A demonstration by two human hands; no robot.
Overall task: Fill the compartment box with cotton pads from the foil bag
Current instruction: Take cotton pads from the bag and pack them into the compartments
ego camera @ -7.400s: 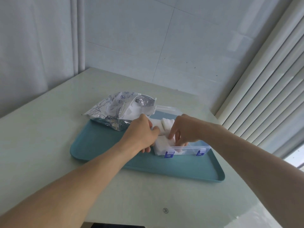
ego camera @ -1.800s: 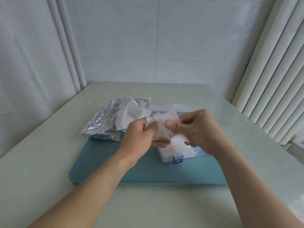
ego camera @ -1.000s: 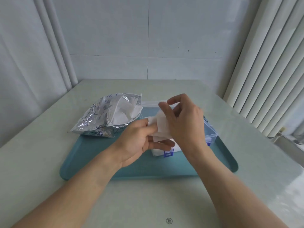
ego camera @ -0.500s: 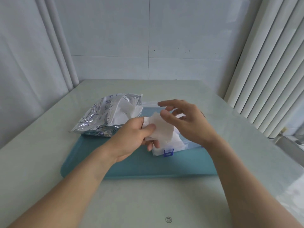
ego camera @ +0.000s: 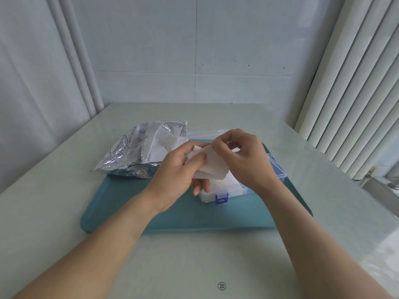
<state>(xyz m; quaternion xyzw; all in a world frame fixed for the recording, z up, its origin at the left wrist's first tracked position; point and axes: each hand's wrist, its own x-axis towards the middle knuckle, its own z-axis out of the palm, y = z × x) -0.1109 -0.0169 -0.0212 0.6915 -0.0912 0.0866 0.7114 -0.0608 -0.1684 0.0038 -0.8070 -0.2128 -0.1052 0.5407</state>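
Table (ego camera: 64,212): pale, carries the tray.
Tray (ego camera: 121,203): teal, under bag and box.
Foil bag (ego camera: 133,154): open, at tray's far left.
Compartment box (ego camera: 278,171): clear, holds white pads.
Left hand (ego camera: 174,175): grips cotton pads (ego camera: 212,167) above the box.
Right hand (ego camera: 244,160): pinches the stack's top edge.

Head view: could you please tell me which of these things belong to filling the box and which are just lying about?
In the job:
- stack of cotton pads, held by left hand and right hand
- foil bag, open
- compartment box, pads inside

Lying about:
- teal tray underneath
- table
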